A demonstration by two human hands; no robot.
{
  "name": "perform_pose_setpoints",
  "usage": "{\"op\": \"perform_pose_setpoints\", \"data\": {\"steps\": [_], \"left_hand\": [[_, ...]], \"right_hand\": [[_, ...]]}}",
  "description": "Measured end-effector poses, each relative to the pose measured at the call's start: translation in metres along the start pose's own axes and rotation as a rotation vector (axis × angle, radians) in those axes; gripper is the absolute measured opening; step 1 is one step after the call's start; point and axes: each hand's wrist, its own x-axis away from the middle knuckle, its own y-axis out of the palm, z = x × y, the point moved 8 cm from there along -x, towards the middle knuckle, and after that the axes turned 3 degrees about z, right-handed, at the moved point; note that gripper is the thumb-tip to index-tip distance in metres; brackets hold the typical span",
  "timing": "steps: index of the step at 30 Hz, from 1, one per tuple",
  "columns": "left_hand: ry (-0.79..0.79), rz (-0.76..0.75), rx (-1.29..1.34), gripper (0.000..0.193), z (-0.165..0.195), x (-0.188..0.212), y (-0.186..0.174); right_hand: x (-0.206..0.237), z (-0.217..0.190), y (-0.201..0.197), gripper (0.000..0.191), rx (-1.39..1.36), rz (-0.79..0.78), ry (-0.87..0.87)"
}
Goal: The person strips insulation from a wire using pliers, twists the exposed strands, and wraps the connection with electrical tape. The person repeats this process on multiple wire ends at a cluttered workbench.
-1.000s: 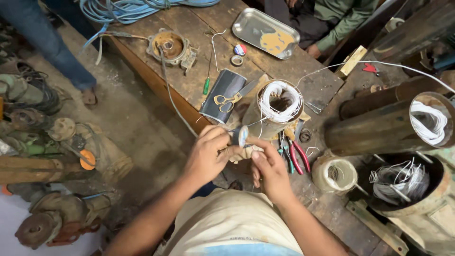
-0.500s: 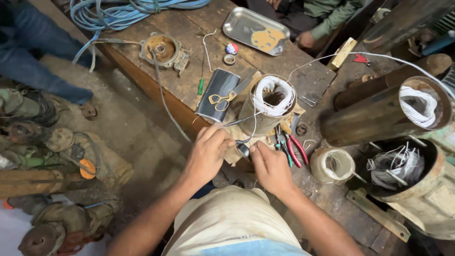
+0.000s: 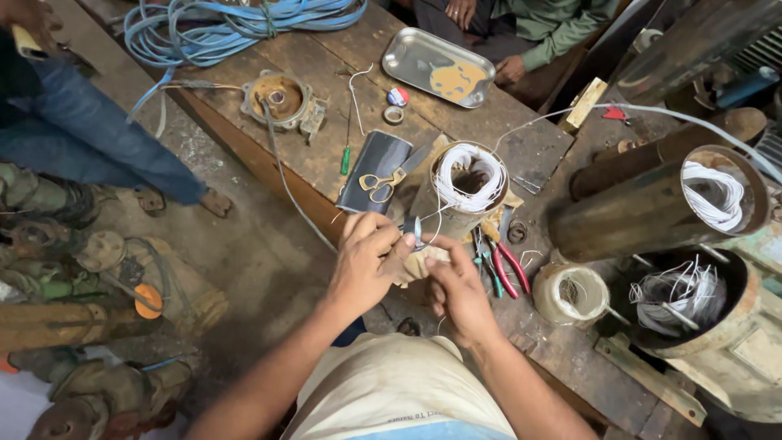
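A worker's left hand (image 3: 368, 262) and right hand (image 3: 458, 287) meet over the near edge of a scarred wooden desk (image 3: 326, 155), where both sets of fingers are pinched together on a small wad of tan paper or cloth (image 3: 417, 262); the left fingers are also closed round a thin white wire (image 3: 429, 218) and what looks like a small metal blade, though that piece is too small to tell for certain. The wire runs up and away from the hands to a motor stator (image 3: 466, 186) standing upright just beyond them, its open top ringed with white winding. The stator lies straight ahead of the fingers, its long axis vertical, with the left hand slightly nearer to it than the right. Pliers with red and green handles (image 3: 498, 269) lie just beside the right hand, toward the desk's right edge, and a roll of cloth tape (image 3: 572, 293) sits farther right. Yellow-handled scissors (image 3: 381, 184) rest on a dark flat case behind the left hand. A steel tray (image 3: 415, 55) sits at the far edge, near another person's hand, and blue cable (image 3: 236, 24) is coiled at the far left corner
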Motion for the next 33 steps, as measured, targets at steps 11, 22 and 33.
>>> {"op": "perform_pose_setpoints", "data": {"steps": [11, 22, 33], "left_hand": [[0.061, 0.021, -0.052, 0.013, -0.002, -0.007, -0.011], [-0.053, -0.050, 0.055, 0.021, -0.017, -0.016, -0.001], [-0.031, 0.002, -0.067, 0.016, -0.011, -0.012, 0.008]], "right_hand": [[-0.006, -0.025, -0.006, 0.029, 0.357, -0.173, -0.078], [-0.024, -0.038, -0.004, 0.024, 0.199, 0.066, -0.210], [-0.015, -0.059, 0.009, 0.020, 1.178, 0.047, -1.001]]}}
